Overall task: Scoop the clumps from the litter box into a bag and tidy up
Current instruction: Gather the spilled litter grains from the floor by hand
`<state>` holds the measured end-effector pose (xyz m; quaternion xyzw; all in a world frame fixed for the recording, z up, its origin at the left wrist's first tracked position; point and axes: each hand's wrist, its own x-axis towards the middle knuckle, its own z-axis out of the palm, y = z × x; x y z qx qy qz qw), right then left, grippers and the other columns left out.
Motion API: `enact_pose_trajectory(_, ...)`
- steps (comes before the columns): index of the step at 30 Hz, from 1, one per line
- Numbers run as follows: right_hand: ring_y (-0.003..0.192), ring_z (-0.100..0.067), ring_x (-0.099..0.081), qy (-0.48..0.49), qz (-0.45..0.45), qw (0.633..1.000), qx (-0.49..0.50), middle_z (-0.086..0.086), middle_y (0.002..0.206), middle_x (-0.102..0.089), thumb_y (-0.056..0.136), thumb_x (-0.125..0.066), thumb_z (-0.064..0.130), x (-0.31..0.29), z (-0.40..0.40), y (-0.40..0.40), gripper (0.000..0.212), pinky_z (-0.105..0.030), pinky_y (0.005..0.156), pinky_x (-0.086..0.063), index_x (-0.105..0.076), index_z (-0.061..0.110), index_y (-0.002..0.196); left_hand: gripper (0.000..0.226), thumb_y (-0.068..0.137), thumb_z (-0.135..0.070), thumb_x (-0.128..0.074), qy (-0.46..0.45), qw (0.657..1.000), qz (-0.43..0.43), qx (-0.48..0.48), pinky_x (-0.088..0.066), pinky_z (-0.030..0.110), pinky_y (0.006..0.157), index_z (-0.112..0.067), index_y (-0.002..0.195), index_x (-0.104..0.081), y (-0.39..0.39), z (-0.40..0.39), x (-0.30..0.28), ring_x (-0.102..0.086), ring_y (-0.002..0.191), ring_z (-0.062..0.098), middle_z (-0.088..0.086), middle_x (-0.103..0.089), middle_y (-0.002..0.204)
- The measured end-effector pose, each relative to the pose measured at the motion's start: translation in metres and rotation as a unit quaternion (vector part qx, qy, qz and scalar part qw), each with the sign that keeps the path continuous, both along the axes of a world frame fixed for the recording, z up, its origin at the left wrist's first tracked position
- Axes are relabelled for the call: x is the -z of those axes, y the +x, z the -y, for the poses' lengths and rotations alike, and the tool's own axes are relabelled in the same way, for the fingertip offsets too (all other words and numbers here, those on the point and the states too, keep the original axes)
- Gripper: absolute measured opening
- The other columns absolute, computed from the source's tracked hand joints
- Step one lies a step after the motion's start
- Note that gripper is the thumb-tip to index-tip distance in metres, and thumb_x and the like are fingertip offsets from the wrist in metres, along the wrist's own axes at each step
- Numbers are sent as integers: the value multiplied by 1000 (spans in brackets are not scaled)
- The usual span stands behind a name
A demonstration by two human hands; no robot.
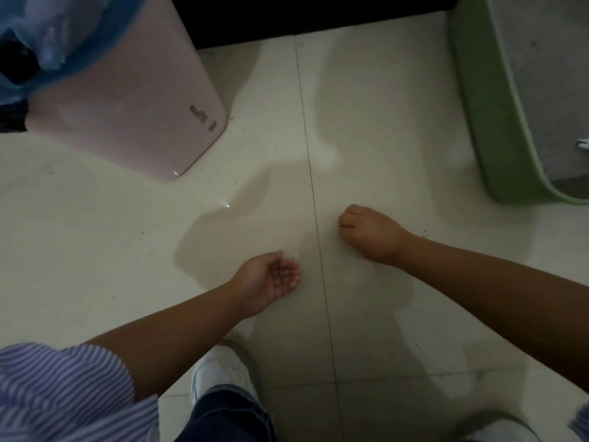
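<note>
My left hand (276, 277) is turned palm up and cupped low over the pale tiled floor, with a small heap of grey litter grains (280, 273) lying in the palm. My right hand (371, 232) is to its right, back of the hand up, fingers curled down against the floor; what is under the fingertips is hidden. The green litter box (478, 116) with grey litter inside stands at the right edge. At the upper left is a pink bin (134, 100) lined with a blue bag (60, 49).
Scattered litter grains (424, 231) dot the tiles near the litter box and the bin. A dark piece of furniture (302, 17) runs along the back. My white shoes (223, 374) stand at the bottom, below both forearms.
</note>
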<state>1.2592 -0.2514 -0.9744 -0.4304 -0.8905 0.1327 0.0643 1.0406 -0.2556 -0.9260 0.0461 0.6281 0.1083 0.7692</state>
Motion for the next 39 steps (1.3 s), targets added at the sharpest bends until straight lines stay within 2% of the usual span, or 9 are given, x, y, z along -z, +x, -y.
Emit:
enact_pose_trajectory(4, 53, -26, -59, -14, 12, 999, 44, -11, 59, -60, 66, -40, 6, 1, 30, 43, 23, -20, 47, -47, -58, 4, 52, 40, 100, -21, -37, 5, 999, 12, 39, -52, 17, 44, 2, 73, -56, 18, -4, 0, -62, 42, 14, 8, -62, 50)
enact_pose_trajectory(9, 55, -27, -60, -1, 16, 994, 110, -12, 63, -63, 50, -69, -3, -3, 61, 80, 10, -20, 50, -47, -62, 3, 56, 41, 100, -21, -37, 11, 997, 22, 69, -52, 18, 43, 3, 72, -56, 39, -4, 1, -62, 41, 15, 9, -62, 50)
enact_pose_trajectory(12, 62, -30, -62, 19, -9, 981, 195, -14, 71, -65, 66, -69, 6, -6, 73, 94, 5, -28, 62, -46, -69, 1, 68, 41, 100, -21, -37, 11, 996, 28, 84, -51, 18, 43, 3, 72, -57, 52, -3, 3, -62, 41, 14, 9, -62, 50)
enact_pose_trajectory(14, 66, -32, -63, 19, -11, 962, 271, -14, 75, -66, 69, -64, 16, -2, 81, 100, 16, -30, 67, -47, -70, 3, 76, 41, 99, -20, -37, 7, 995, 37, 94, -51, 18, 42, 3, 72, -56, 58, -1, 7, -62, 41, 15, 9, -61, 49)
enact_pose_trajectory(19, 62, -38, -63, -69, -24, 908, 413, -23, 72, -63, 49, -86, 15, 0, 82, 91, 35, -39, 65, -54, -69, -3, 73, 39, 99, -20, -38, 5, 993, 45, 106, -52, 18, 42, 3, 72, -56, 78, -1, 12, -62, 41, 15, 10, -62, 50)
enact_pose_trajectory(23, 59, -34, -60, -89, -53, 905, 412, -17, 66, -59, 57, -68, 22, 6, 77, 71, 22, -28, 64, -38, -63, 1, 61, 40, 100, -20, -37, 2, 992, 53, 114, -53, 19, 44, 3, 73, -56, 93, 0, 15, -63, 43, 15, 10, -63, 50)
enact_pose_trajectory(28, 53, -29, -61, -34, -17, 935, 353, -10, 62, -62, 58, -69, 11, 9, 83, 69, 8, -26, 58, -46, -67, 4, 56, 40, 100, -21, -36, 0, 991, 57, 120, -53, 20, 46, 2, 74, -56, 106, 1, 17, -63, 43, 14, 10, -63, 50)
enact_pose_trajectory(32, 49, -26, -58, -56, 28, 948, 311, -8, 58, -61, 35, -88, -3, 10, 85, 77, 30, -19, 41, -45, -66, 4, 54, 39, 100, -21, -37, -2, 991, 51, 127, -53, 20, 46, 2, 74, -56, 108, 2, 18, -63, 43, 14, 10, -63, 50)
enact_pose_trajectory(39, 41, -19, -56, -50, 73, 968, 233, -6, 51, -57, 15, -86, 4, -1, 78, 80, 43, -15, 33, -36, -63, 8, 51, 40, 99, -23, -38, -12, 991, 49, 121, -53, 20, 46, 2, 74, -57, 108, -1, 19, -64, 44, 15, 10, -64, 52)
